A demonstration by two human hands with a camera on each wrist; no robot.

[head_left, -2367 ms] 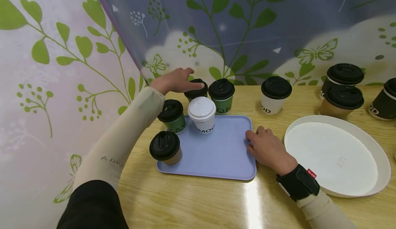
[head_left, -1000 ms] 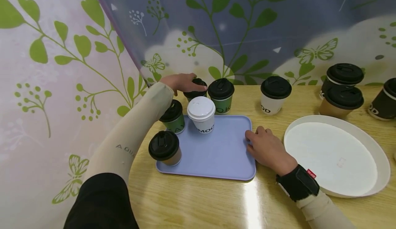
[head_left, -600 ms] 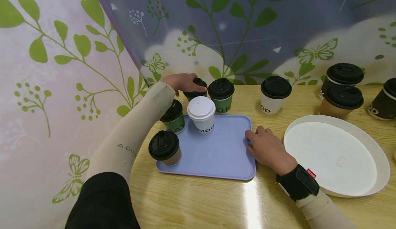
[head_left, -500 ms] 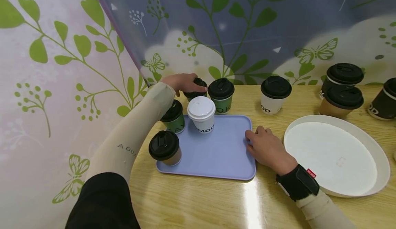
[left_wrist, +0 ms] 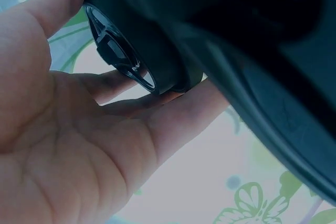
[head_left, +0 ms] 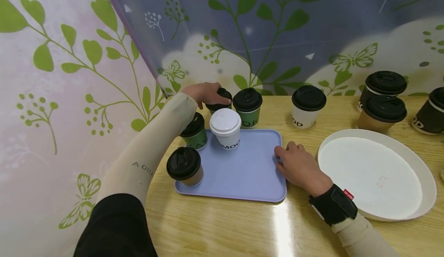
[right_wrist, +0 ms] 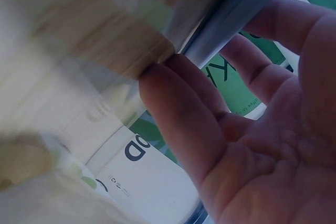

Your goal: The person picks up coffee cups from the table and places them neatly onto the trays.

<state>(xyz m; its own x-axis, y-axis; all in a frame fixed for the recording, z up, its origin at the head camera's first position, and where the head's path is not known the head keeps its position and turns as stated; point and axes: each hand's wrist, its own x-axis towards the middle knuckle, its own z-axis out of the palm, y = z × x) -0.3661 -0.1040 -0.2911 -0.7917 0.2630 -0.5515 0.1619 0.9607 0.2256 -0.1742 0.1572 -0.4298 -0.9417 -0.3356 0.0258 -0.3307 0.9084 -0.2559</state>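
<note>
In the head view, my left hand (head_left: 205,93) reaches over the back left and grips a green paper coffee cup by its black lid (head_left: 222,99). The left wrist view has thumb and fingers around that black lid (left_wrist: 126,51), the cup's body mostly out of sight. My right hand (head_left: 300,168) holds the right rim of a lavender tray (head_left: 249,172), its fingertips down at the table. On the tray stand a white-lidded cup (head_left: 226,128), a green cup (head_left: 195,133) at the left edge, and a brown cup (head_left: 185,166) at the near left corner.
Behind the tray stand another green cup (head_left: 248,106) and a white cup (head_left: 308,106) with black lids. A round white tray (head_left: 371,176) lies right of my right hand. More lidded cups, including a brown one (head_left: 381,114) and a black one (head_left: 430,114), stand at the far right.
My left hand has come down and slightly right, from hovering over the back-left green cup to gripping its lid. The right hand, tray and cups have stayed put.
</note>
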